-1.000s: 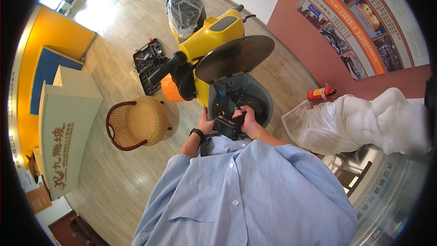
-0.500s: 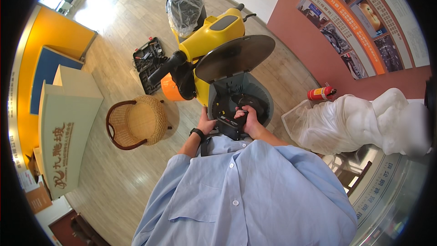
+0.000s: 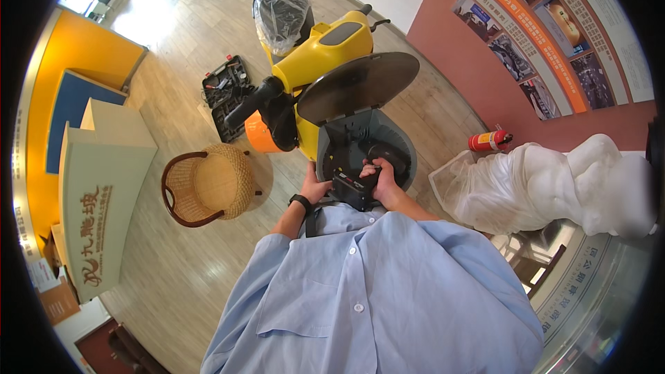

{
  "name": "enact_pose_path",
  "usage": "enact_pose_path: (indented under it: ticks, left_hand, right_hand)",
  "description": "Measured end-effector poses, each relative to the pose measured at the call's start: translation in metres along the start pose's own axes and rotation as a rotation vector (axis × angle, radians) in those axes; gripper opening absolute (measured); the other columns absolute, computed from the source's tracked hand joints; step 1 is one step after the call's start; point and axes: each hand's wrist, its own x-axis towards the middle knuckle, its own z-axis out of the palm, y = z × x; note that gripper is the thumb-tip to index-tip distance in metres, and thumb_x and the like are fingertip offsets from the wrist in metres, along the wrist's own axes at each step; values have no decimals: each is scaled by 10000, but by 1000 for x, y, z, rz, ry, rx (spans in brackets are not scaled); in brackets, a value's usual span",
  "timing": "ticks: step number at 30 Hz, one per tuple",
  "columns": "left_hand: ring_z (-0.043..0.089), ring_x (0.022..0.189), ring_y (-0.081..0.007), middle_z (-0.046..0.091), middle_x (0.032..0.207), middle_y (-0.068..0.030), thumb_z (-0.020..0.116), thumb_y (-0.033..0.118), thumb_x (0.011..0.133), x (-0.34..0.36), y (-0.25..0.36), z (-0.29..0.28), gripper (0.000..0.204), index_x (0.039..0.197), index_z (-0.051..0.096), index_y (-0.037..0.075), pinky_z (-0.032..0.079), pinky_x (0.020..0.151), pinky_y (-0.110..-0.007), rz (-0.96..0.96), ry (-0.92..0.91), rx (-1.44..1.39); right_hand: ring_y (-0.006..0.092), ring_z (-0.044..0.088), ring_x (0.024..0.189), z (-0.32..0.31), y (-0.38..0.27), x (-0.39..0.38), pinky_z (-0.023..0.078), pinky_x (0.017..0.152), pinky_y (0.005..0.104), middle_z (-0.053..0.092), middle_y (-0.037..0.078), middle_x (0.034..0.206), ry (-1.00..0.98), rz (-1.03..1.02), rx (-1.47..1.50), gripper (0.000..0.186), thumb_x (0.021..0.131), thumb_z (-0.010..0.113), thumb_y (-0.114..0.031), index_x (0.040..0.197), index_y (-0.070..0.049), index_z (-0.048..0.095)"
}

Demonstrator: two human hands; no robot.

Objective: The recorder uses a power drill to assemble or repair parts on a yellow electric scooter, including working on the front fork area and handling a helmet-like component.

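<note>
A black cordless power tool with a blocky base (image 3: 355, 189) is held in the right hand (image 3: 382, 179), whose fingers are wrapped around its grip. Its base is turned toward the wearer, and its dark barrel reaches into the grey ribbed plastic bin (image 3: 404, 140) at the near end of the yellow plastic scooter (image 3: 322, 48). By the bin's near left edge, the left hand (image 3: 314, 184) is placed with its thumb pointed at the tool's base; its fingers are partly hidden, so whether anything is gripped by them cannot be told.

The step in hand is judged to be work with the tool inside the bin. For this, the barrel is best kept in line with the point being worked, and pressure is best applied straight along it, so that the tip is not allowed to slip. The tip is hidden, so its seating is best checked before the trigger is squeezed. The bin is best steadied from the left, with the fingers kept clear of the tip.

The round smoked-brown lid (image 3: 360, 90) is raised on the bin's far side; knocks against it are best avoided. Farther left, the black hard-shell tool case (image 3: 228, 93) lies open on the pale wood-plank floor (image 3: 176, 107), well apart from the hands.
</note>
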Motion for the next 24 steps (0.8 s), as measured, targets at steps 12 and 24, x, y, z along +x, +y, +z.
enact_pose_path:
  ticks: [12,24]
  left_hand:
    - [552,1053,-238,531,1167,-160,676,31,660,0,-1,0,734,1292,303,37,506,799,-325,1,-14,2]
    - [523,1113,-262,519,1195,-178,649,36,670,5,-4,0,720,1296,295,19,457,901,-337,-41,-31,-7]
  right_hand:
    - [96,424,479,2,3,0,414,552,262,406,-30,560,-13,-5,23,171,733,552,-145,845,-29,495]
    - [104,416,483,-1,4,2,416,550,271,397,-27,566,-7,-27,20,164,724,550,-141,825,-31,483]
